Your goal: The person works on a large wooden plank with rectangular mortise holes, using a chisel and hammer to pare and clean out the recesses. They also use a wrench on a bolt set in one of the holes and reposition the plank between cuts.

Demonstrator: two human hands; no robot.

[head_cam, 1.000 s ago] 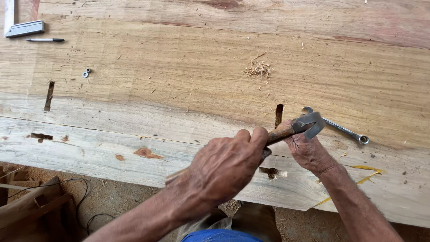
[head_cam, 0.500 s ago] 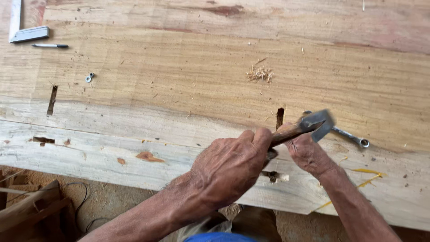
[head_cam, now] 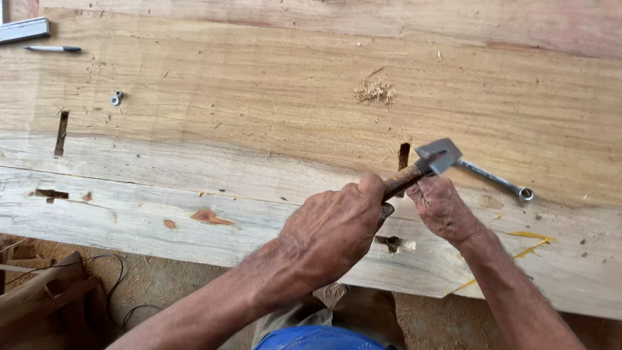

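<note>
Your left hand (head_cam: 334, 227) is closed in a fist around the brown wooden handle of a hammer with a grey metal head (head_cam: 427, 162). The thumb lies along the top of the handle, and the fingers curl under it. The handle runs from the fist up and to the right. The head sits at the far end, above the slab surface.

Your right hand (head_cam: 444, 207) is just right of the left, directly under the hammer handle. Its fingers are curled inward; you cannot tell what they hold, since whatever they grip is hidden behind the fingers and the handle.

Both hands work over the large pale wooden slab (head_cam: 259, 116), which fills the view from left to right. A narrow dark rectangular slot (head_cam: 403, 155) is cut in the slab just left of the hammer head. A silver combination spanner (head_cam: 495, 178) lies flat on the slab, right of the head, ring end pointing right.

Farther out, note:
- a small heap of wood shavings (head_cam: 374, 92), far of the slot;
- a second narrow slot (head_cam: 61, 131), far left;
- small metal nuts (head_cam: 116, 98), near that slot;
- a dark pen (head_cam: 52, 48) and a metal square (head_cam: 24, 30), at the far left corner.
</note>
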